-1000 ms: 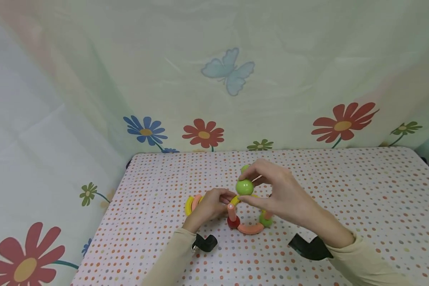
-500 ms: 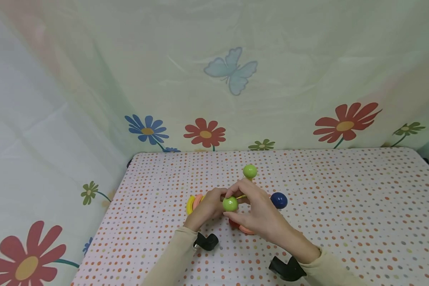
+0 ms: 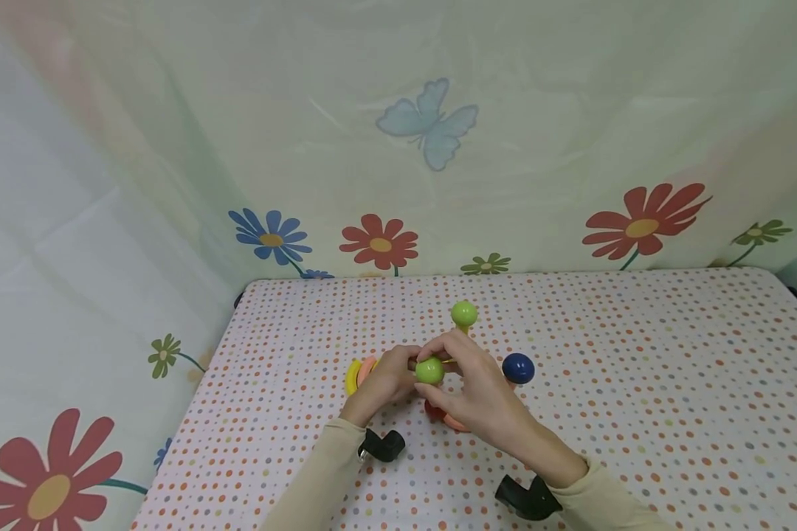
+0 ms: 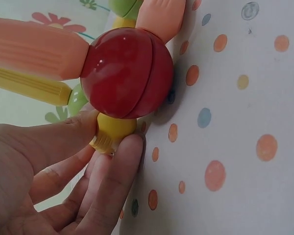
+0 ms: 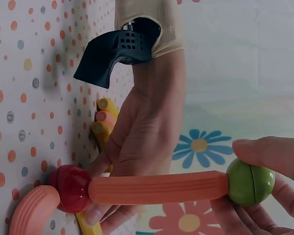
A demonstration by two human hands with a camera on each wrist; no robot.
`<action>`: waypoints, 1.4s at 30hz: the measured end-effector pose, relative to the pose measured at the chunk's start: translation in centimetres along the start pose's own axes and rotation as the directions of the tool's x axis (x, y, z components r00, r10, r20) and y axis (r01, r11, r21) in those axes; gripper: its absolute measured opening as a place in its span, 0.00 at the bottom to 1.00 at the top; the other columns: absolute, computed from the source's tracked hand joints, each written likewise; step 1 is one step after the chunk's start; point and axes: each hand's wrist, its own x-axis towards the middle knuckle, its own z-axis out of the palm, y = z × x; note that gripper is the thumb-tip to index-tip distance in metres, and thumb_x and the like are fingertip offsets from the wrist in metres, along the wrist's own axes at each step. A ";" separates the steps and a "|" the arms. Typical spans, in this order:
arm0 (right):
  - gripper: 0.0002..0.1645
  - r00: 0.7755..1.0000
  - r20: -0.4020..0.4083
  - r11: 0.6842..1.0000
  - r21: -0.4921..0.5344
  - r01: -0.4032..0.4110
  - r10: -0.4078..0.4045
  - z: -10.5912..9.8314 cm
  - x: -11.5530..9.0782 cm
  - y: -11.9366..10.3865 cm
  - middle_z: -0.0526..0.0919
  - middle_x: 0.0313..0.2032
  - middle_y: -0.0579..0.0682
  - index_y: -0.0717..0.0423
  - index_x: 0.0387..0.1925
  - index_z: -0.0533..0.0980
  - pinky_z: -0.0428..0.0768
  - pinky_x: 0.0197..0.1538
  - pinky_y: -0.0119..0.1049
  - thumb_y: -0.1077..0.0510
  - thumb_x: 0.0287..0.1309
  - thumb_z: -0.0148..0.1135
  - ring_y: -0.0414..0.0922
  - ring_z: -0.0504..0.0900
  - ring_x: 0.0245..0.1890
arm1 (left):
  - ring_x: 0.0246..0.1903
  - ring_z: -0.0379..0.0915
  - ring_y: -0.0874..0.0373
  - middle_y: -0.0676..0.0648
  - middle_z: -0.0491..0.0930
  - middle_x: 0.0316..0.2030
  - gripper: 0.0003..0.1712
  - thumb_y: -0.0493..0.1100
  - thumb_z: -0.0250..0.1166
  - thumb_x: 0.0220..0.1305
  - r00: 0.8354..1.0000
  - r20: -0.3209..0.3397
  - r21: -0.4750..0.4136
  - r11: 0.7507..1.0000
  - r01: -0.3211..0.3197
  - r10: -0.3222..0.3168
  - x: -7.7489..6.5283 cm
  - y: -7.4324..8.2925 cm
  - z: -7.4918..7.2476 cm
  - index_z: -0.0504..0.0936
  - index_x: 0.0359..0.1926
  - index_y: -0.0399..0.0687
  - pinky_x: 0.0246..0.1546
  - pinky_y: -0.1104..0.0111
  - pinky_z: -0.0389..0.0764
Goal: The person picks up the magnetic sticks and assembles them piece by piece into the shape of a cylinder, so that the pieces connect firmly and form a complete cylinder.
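A toy frame of balls and rods stands on the table. Its red ball (image 4: 122,73) sits low at the corner, joined to an upright salmon rod (image 5: 159,188), a curved salmon rod (image 5: 34,210) and a yellow rod (image 4: 115,132). My left hand (image 3: 388,376) pinches that yellow rod between thumb and fingers, just beside the red ball. My right hand (image 3: 474,383) holds a green ball (image 5: 252,181) between thumb and fingers, at the top end of the upright rod. In the head view, the right hand hides much of the frame.
Another green ball (image 3: 464,313) tops a yellow upright at the back, and a blue ball (image 3: 518,368) shows right of my right hand. Loose yellow (image 3: 353,376) and salmon (image 3: 365,369) curved rods lie left of my left hand on the dotted tablecloth (image 3: 637,383).
My right hand has brought the green ball left and down onto the upright salmon rod's bare top, then stayed nearly still. My left hand has kept its place.
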 end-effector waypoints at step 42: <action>0.16 0.996 0.069 0.992 -0.114 0.061 -0.053 -11.6 3.0 1.5 0.82 0.48 0.48 0.58 0.50 0.81 0.77 0.55 0.23 0.72 0.63 0.69 0.34 0.79 0.51 | 0.41 0.76 0.56 0.45 0.81 0.46 0.14 0.29 0.66 0.68 0.978 -0.110 0.036 0.984 -0.174 0.177 -2.1 -0.2 -0.4 0.86 0.54 0.38 0.42 0.66 0.80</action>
